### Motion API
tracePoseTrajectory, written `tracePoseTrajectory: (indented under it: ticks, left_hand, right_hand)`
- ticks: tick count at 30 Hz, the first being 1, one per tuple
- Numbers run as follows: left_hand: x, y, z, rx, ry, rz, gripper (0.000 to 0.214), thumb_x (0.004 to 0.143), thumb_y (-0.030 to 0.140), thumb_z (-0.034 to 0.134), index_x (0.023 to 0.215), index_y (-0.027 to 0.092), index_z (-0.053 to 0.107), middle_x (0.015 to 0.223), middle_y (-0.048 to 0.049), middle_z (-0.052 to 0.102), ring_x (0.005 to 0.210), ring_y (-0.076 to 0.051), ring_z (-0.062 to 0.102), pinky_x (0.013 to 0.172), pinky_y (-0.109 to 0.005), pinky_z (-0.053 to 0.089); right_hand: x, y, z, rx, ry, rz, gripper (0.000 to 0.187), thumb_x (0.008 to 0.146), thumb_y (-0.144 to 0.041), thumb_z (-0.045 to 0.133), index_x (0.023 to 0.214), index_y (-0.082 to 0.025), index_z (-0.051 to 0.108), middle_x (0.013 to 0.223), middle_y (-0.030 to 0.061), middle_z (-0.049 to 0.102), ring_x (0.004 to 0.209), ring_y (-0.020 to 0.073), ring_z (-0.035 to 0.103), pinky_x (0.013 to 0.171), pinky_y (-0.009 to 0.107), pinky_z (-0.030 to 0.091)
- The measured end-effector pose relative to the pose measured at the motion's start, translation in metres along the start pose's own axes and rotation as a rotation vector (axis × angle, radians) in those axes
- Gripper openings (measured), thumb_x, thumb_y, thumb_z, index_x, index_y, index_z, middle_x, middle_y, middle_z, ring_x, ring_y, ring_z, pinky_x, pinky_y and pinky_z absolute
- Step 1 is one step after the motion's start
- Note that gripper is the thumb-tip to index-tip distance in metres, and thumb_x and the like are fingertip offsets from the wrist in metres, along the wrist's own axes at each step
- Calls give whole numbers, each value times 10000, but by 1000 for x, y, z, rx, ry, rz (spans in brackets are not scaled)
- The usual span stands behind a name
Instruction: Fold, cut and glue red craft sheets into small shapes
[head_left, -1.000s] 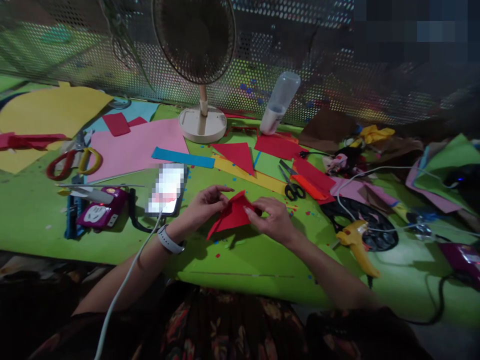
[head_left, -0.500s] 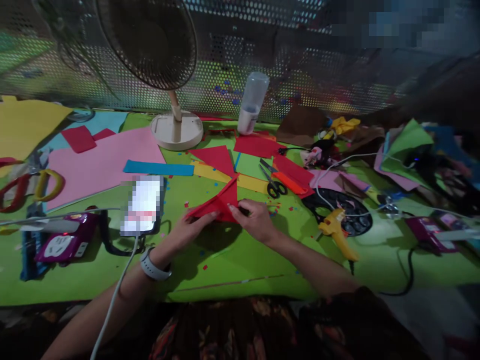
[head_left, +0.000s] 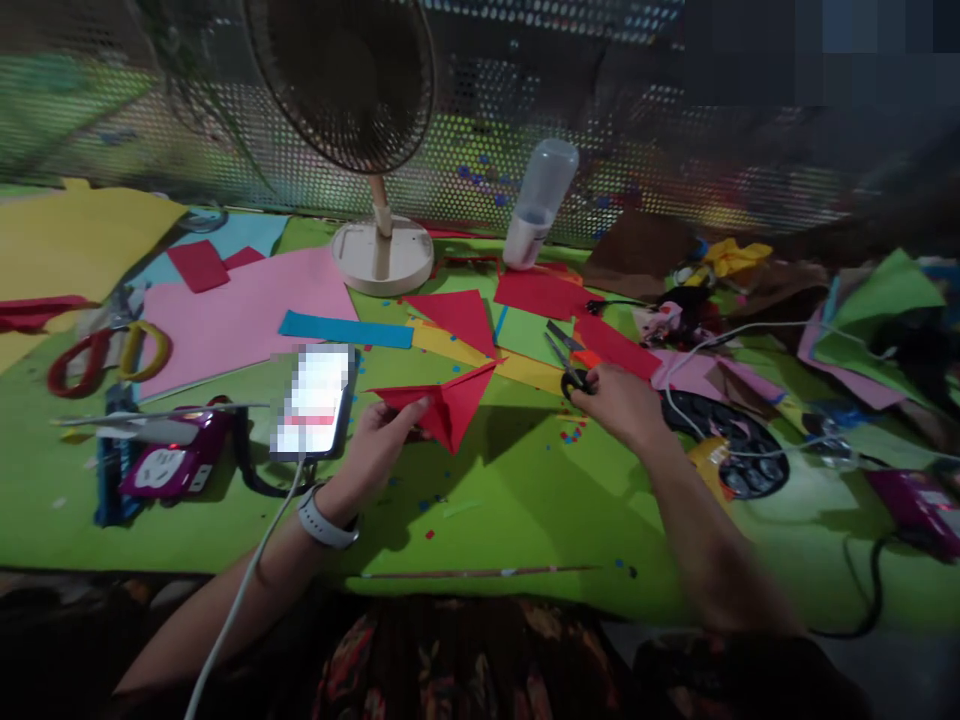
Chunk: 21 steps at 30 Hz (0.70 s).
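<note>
My left hand [head_left: 386,432] holds a folded piece of red paper [head_left: 451,405] between thumb and fingers, above the green table. The paper has a crease and pointed corners, and its lowest point hangs down. My right hand [head_left: 616,400] is at the black-handled scissors [head_left: 568,362], its fingers closed around the handle loops. The blades lie partly open and point away to the upper left. Part of the handles is hidden under my fingers. Flat red paper [head_left: 457,318] lies just behind the held piece.
A lit phone [head_left: 319,405] with a cable lies left of my hands. Behind stand a fan [head_left: 382,255] and a clear bottle [head_left: 541,205]. Red-and-yellow-handled scissors [head_left: 112,355] and a purple device [head_left: 180,460] are at the left. A black palette-like tray [head_left: 757,440] lies right.
My right hand has let go of the red paper and moved right to the scissors. The paper, now in my left hand alone, has turned so a point hangs down. The view has shifted.
</note>
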<state>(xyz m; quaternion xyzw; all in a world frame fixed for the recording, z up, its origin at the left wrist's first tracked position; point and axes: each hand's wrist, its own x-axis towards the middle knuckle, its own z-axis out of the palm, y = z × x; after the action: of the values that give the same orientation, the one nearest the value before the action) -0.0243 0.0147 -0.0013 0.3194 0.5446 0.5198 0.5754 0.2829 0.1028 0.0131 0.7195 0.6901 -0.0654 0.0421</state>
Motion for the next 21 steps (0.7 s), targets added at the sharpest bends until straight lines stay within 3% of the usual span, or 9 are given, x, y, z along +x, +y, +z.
tracePoseTrajectory:
  ticks: [6, 9, 15, 18, 21]
  left_hand:
    - [1, -2, -3, -43, -37, 13, 244, 728, 383, 740, 836, 165, 717, 861, -62, 747, 672, -170, 666, 618, -283, 562]
    - [2, -2, -2, -88, 1, -43, 227, 721, 363, 742, 816, 160, 708, 850, -67, 746, 702, -183, 680, 608, -282, 561]
    - [6, -5, 0, -164, 47, -64, 196, 759, 347, 718, 814, 162, 685, 816, -59, 737, 673, -166, 676, 597, -269, 551]
    - [7, -4, 1, -226, 54, -55, 201, 772, 353, 708, 840, 167, 672, 851, -55, 737, 727, -170, 687, 646, -287, 569]
    - [8, -2, 2, -262, 66, -35, 229, 776, 358, 702, 900, 170, 662, 944, -69, 736, 834, -198, 698, 716, -328, 584]
  right_hand:
    - [8, 6, -12, 53, -100, -38, 172, 671, -374, 639, 707, -206, 646, 726, 78, 694, 687, 238, 643, 536, 291, 361]
    - [-1, 10, -12, 289, -135, -4, 168, 647, -354, 663, 725, -209, 629, 725, 65, 700, 614, 206, 639, 529, 286, 406]
    - [-50, -16, 1, 1211, -569, -26, 339, 598, -393, 765, 807, -194, 588, 714, 33, 685, 533, 147, 619, 522, 278, 507]
    - [-71, -37, 12, 1355, -777, -35, 344, 641, -427, 777, 787, -182, 584, 662, 14, 662, 456, 93, 544, 452, 227, 460]
    - [-80, -47, 20, 1386, -855, -36, 348, 703, -465, 750, 803, -184, 570, 662, 2, 650, 439, 73, 511, 433, 203, 425]
